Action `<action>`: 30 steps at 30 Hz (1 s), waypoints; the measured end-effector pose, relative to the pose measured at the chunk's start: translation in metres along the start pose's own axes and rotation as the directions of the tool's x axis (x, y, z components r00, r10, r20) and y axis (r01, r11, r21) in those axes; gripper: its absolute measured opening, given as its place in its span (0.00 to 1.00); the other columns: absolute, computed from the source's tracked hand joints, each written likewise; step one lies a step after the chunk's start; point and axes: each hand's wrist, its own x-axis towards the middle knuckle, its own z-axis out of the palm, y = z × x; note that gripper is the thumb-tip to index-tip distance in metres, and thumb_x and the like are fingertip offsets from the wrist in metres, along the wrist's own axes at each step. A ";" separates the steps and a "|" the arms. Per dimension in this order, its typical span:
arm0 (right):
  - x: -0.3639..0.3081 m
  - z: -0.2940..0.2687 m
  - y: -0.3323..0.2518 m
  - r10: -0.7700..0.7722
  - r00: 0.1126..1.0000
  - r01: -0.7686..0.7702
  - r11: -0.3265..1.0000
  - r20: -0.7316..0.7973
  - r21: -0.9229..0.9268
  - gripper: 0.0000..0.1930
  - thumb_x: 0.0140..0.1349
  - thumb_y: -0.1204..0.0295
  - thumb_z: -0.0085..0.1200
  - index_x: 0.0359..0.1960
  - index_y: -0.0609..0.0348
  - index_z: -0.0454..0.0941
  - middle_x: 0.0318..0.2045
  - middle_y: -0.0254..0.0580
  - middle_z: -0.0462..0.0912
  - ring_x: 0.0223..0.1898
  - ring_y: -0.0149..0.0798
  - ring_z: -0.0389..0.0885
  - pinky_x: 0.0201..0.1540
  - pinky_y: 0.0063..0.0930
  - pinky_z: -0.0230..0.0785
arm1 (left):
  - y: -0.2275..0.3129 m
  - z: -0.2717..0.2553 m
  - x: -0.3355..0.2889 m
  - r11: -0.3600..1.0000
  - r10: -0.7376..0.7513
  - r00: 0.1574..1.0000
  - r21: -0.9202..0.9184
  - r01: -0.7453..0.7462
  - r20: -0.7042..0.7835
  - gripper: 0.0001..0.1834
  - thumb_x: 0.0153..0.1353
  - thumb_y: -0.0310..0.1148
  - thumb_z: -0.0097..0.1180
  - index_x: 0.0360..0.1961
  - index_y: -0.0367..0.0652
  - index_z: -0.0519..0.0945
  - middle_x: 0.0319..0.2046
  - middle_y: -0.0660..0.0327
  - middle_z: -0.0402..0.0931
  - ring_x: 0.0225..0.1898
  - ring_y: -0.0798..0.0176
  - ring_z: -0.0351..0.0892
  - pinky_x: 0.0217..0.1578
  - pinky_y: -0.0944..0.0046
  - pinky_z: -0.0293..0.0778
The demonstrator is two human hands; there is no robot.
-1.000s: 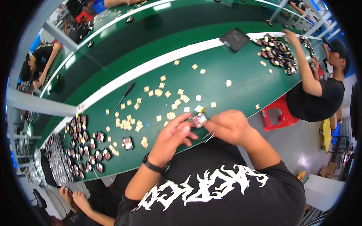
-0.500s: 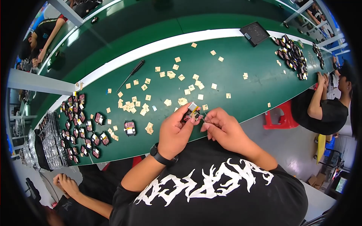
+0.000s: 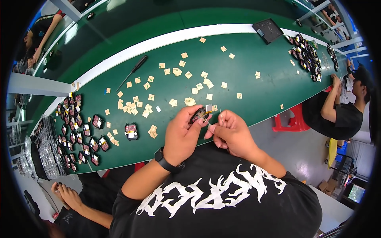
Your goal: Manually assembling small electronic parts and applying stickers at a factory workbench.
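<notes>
My left hand [image 3: 182, 129] is closed around a small electronic device [image 3: 198, 115] with a black case and an exposed circuit board. A flat silver piece [image 3: 208, 108], perhaps its battery, stands out at the device's far end. Just to the right, my right hand [image 3: 234, 135] is pinched on a thin, pale, pointed piece [image 3: 221, 115] whose kind I cannot make out. Another thin tip reaches from those fingers to the device's edge. Both hands are over the near edge of the green table [image 3: 238, 115].
Similar open devices [image 3: 86, 129] crowd the left, one [image 3: 131, 131] standing apart. Square beige stickers [image 3: 177, 71] lie scattered mid-table beside a black screwdriver [image 3: 137, 65]. A black tray [image 3: 268, 31] and more devices [image 3: 305, 55] are far right. Co-workers sit on both sides; a red stool [image 3: 291, 121] is at right.
The device has turned in my left hand, and its silver piece now points more to the right. My right hand has shifted slightly, with the thin piece now upright. The view has moved a little.
</notes>
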 end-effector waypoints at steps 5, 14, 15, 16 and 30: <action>-0.007 0.010 0.006 -0.135 0.989 0.122 0.975 -0.057 -0.186 0.11 0.70 0.79 0.53 0.34 0.56 0.62 0.30 0.48 0.84 0.20 0.24 0.75 0.20 0.18 0.63 | 0.008 0.003 -0.002 0.994 -0.032 0.999 -0.107 0.031 -0.006 0.20 0.72 0.19 0.46 0.64 0.30 0.66 0.56 0.49 0.75 0.57 0.53 0.80 0.57 0.57 0.79; -0.010 0.000 -0.002 -0.267 0.960 0.233 0.926 -0.080 -0.296 0.10 0.68 0.77 0.58 0.43 0.61 0.69 0.24 0.33 0.78 0.22 0.20 0.70 0.24 0.15 0.60 | 0.004 -0.002 -0.003 0.938 -0.075 0.996 -0.337 0.084 0.038 0.24 0.74 0.22 0.45 0.68 0.29 0.63 0.60 0.47 0.73 0.58 0.50 0.79 0.58 0.55 0.80; -0.009 -0.001 -0.004 -0.336 0.938 0.289 0.898 -0.091 -0.332 0.11 0.68 0.77 0.59 0.47 0.62 0.70 0.22 0.30 0.76 0.22 0.19 0.69 0.24 0.15 0.58 | 0.004 -0.002 -0.002 0.948 -0.083 0.996 -0.305 0.091 0.040 0.24 0.74 0.23 0.46 0.69 0.29 0.63 0.59 0.48 0.73 0.57 0.52 0.80 0.57 0.56 0.80; -0.007 -0.003 -0.008 -0.366 0.926 0.306 0.875 -0.098 -0.377 0.17 0.66 0.75 0.62 0.54 0.64 0.73 0.19 0.26 0.72 0.22 0.18 0.68 0.25 0.17 0.57 | 0.004 -0.002 -0.002 0.956 -0.093 0.995 -0.274 0.102 0.046 0.24 0.74 0.23 0.46 0.69 0.30 0.62 0.58 0.48 0.74 0.57 0.54 0.80 0.57 0.56 0.80; 0.012 -0.003 -0.008 -0.328 0.944 0.298 0.798 0.037 -0.525 0.06 0.66 0.76 0.61 0.40 0.66 0.82 0.23 0.26 0.77 0.25 0.17 0.68 0.26 0.16 0.61 | 0.006 0.000 -0.002 0.985 -0.049 0.999 -0.165 0.044 -0.022 0.13 0.72 0.18 0.44 0.56 0.31 0.69 0.51 0.51 0.76 0.49 0.62 0.82 0.48 0.62 0.84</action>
